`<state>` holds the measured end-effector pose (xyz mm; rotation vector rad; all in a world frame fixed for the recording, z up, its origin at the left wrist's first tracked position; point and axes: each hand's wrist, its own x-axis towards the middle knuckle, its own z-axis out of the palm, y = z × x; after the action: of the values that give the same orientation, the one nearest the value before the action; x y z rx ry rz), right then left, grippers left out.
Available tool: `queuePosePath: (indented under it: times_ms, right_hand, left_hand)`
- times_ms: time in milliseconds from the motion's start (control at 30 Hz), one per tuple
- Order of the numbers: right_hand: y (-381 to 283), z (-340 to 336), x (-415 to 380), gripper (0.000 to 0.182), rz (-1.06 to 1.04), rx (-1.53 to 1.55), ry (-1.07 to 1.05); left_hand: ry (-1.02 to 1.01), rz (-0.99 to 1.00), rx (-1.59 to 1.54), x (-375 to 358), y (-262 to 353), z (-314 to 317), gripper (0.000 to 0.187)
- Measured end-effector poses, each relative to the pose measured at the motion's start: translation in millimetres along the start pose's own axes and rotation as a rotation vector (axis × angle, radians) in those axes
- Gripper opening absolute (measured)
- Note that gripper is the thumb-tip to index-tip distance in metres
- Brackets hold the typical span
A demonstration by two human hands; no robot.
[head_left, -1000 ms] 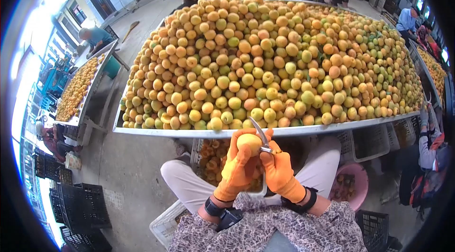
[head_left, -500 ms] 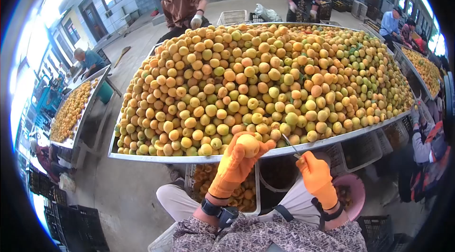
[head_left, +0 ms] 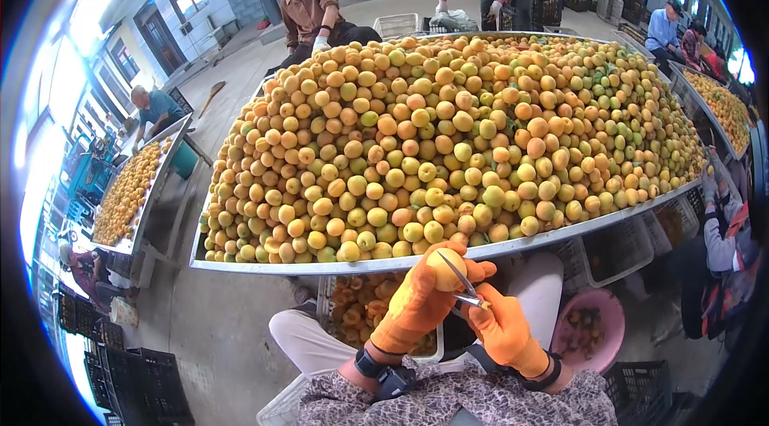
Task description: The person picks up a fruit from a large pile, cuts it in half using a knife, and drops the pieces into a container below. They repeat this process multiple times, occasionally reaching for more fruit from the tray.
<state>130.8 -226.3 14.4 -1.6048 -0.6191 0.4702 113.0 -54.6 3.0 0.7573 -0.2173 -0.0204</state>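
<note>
My left hand (head_left: 418,302), in an orange glove, grips a yellow apricot (head_left: 444,268) just below the table's front edge. My right hand (head_left: 503,331), also in an orange glove, holds a small knife (head_left: 460,278) with its blade laid against the apricot. Both hands are close together over my lap. A huge heap of yellow and green apricots (head_left: 448,134) covers the metal table (head_left: 336,266) in front of me.
A white crate of cut fruit (head_left: 360,314) sits under the table between my knees, a pink basin (head_left: 589,326) to its right. Black crates (head_left: 136,378) are stacked at the lower left. Other people work around this table and a second fruit table (head_left: 132,190) at left.
My right hand, which had swung out to the right with the knife, has come back to the apricot. The blade now touches the fruit again.
</note>
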Motion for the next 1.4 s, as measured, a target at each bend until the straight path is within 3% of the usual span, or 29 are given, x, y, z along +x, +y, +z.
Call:
queuePosePath:
  times_ms: [133,233,500,567,700,1033,1200,1267,1400]
  right_hand:
    - [0,1,-5,0.035,-0.037,0.011,0.02]
    - [13,4,-11,0.038,-0.183,0.036,0.028]
    - [39,11,-25,0.034,-0.237,0.079,0.127]
    - [41,12,-25,0.038,-0.368,0.136,0.124]
    - [42,8,-28,0.045,-0.331,0.164,0.071]
    - [22,12,-23,0.037,-0.146,0.101,-0.006]
    - [26,18,-21,0.034,-0.153,0.03,0.033]
    - [33,26,-24,0.034,-0.239,0.021,0.141]
    - [27,22,-14,0.038,-0.295,0.034,0.096]
  left_hand:
    - [0.044,-0.064,-0.034,-4,4,15,0.085]
    - [-0.054,-0.091,0.133,-7,13,21,0.088]
    - [-0.231,-0.144,0.029,-11,16,26,0.081]
    - [-0.264,-0.143,-0.004,-11,15,25,0.081]
    - [-0.167,-0.133,-0.012,-13,13,24,0.079]
    - [-0.022,-0.081,-0.122,-13,0,24,0.077]
    - [-0.025,-0.021,-0.041,-14,-3,25,0.076]
    - [-0.035,0.008,0.01,-15,-1,24,0.076]
    - [-0.159,0.015,0.069,-19,6,20,0.074]
